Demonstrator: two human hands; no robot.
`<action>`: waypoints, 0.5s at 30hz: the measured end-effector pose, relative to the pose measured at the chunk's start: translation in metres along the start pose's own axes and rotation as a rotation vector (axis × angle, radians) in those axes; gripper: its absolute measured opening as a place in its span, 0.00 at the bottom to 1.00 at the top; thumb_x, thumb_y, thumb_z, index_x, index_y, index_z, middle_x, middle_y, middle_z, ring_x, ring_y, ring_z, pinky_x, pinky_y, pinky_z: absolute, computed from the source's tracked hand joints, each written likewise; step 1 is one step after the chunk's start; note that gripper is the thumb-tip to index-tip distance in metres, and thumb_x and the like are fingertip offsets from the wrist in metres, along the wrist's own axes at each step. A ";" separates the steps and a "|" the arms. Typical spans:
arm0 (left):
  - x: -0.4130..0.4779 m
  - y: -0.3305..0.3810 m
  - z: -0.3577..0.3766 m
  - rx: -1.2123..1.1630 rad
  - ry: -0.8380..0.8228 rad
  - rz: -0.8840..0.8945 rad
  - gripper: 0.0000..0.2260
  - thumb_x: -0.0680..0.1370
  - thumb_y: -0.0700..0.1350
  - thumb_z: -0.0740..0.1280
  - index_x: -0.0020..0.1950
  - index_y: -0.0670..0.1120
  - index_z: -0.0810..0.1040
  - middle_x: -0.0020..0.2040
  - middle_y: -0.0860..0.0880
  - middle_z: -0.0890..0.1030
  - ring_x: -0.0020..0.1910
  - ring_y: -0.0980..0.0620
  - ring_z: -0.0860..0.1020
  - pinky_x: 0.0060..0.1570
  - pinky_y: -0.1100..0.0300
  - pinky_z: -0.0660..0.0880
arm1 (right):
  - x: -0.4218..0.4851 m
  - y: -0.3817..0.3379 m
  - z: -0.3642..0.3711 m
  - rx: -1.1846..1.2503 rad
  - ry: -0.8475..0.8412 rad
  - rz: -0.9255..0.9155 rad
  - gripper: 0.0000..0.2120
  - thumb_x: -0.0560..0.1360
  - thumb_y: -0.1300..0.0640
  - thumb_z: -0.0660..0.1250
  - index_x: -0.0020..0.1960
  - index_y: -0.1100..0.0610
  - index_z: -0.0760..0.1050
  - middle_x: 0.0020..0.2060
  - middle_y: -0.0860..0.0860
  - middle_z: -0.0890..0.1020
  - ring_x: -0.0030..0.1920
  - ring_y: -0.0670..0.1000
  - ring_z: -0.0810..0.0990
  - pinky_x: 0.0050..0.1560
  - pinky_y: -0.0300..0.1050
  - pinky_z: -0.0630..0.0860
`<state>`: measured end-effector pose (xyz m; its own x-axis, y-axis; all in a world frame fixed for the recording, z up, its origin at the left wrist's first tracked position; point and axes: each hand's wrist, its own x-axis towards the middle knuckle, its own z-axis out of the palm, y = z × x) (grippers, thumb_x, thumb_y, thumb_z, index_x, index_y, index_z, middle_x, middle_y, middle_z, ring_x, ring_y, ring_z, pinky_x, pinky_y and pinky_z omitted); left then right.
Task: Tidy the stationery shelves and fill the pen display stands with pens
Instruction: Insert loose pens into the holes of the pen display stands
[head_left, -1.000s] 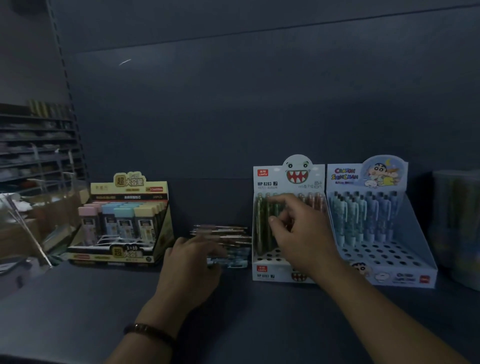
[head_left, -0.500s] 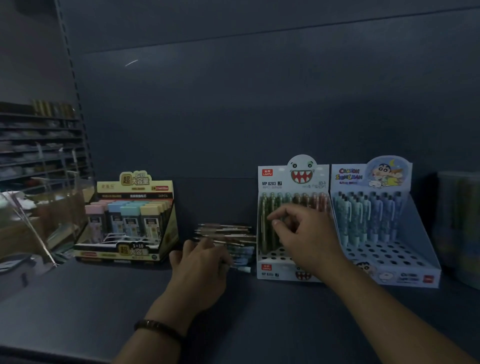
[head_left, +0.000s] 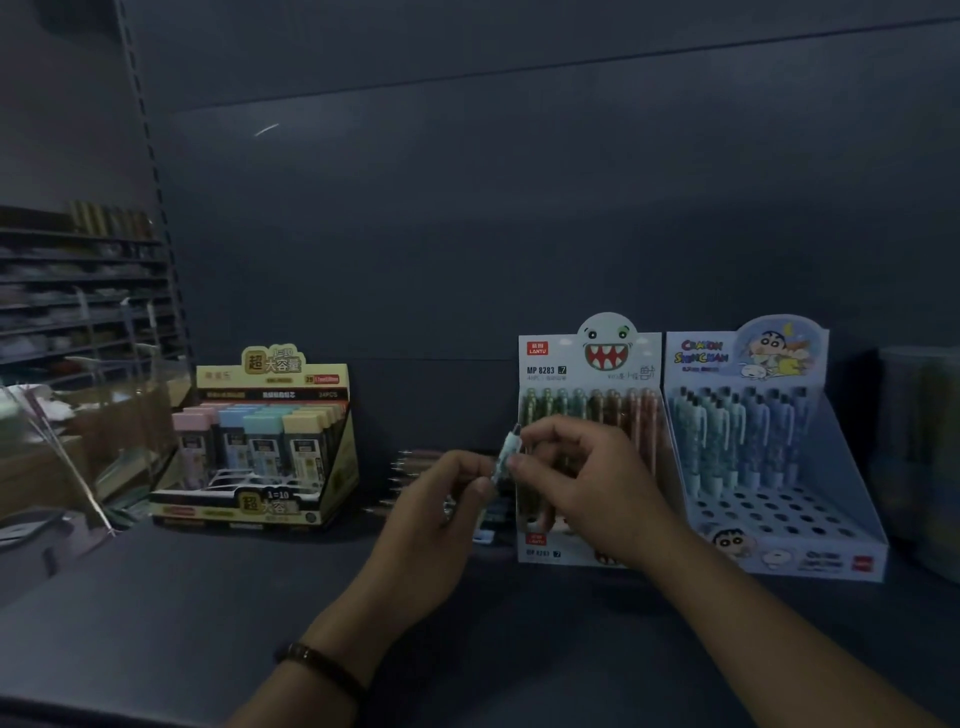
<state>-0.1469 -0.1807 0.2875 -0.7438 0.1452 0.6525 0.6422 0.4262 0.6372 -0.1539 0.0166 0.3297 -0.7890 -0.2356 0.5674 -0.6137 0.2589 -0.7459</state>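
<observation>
A white pen display stand (head_left: 589, 364) with a toothy monster face stands on the dark shelf, its back rows filled with green and pink pens. In front of its left edge, my left hand (head_left: 441, 514) and my right hand (head_left: 576, 478) both pinch one pale patterned pen (head_left: 506, 453), held tilted between them. A pile of loose pens (head_left: 410, 467) lies on the shelf behind my left hand, partly hidden. To the right stands a blue cartoon pen stand (head_left: 779, 519), with pens in its back rows and empty holes in front.
A yellow display box of pastel lead cases (head_left: 260, 441) sits at the left of the shelf (head_left: 182, 597). A stack of wrapped goods (head_left: 924, 457) stands at the far right. Other shelving (head_left: 78, 291) shows in the far left background.
My left hand has lifted a pale pen off the loose pile toward the right. My right hand has left the monster stand's pens and come over to pinch the same pen.
</observation>
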 end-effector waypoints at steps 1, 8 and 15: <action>0.000 0.002 0.001 -0.018 -0.012 0.007 0.08 0.85 0.38 0.64 0.56 0.49 0.81 0.51 0.54 0.84 0.51 0.52 0.81 0.50 0.61 0.78 | 0.000 -0.001 0.001 0.018 0.009 0.008 0.02 0.79 0.56 0.75 0.50 0.53 0.82 0.39 0.52 0.85 0.28 0.59 0.84 0.28 0.43 0.78; -0.003 0.001 0.003 -0.068 -0.054 -0.072 0.07 0.82 0.39 0.71 0.55 0.51 0.83 0.50 0.54 0.85 0.52 0.55 0.83 0.49 0.61 0.79 | 0.004 -0.004 -0.004 0.172 0.189 0.095 0.04 0.79 0.60 0.74 0.48 0.60 0.82 0.38 0.57 0.85 0.28 0.60 0.84 0.24 0.43 0.75; 0.001 0.008 0.006 -0.121 -0.057 -0.100 0.07 0.81 0.38 0.71 0.55 0.50 0.84 0.48 0.49 0.86 0.50 0.52 0.84 0.48 0.57 0.80 | 0.008 -0.011 -0.006 0.126 0.274 0.070 0.04 0.80 0.57 0.74 0.47 0.55 0.81 0.38 0.54 0.85 0.33 0.56 0.87 0.25 0.42 0.75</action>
<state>-0.1432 -0.1720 0.2911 -0.8123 0.1589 0.5612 0.5794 0.3305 0.7451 -0.1541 0.0172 0.3444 -0.8182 0.0449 0.5732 -0.5626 0.1431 -0.8142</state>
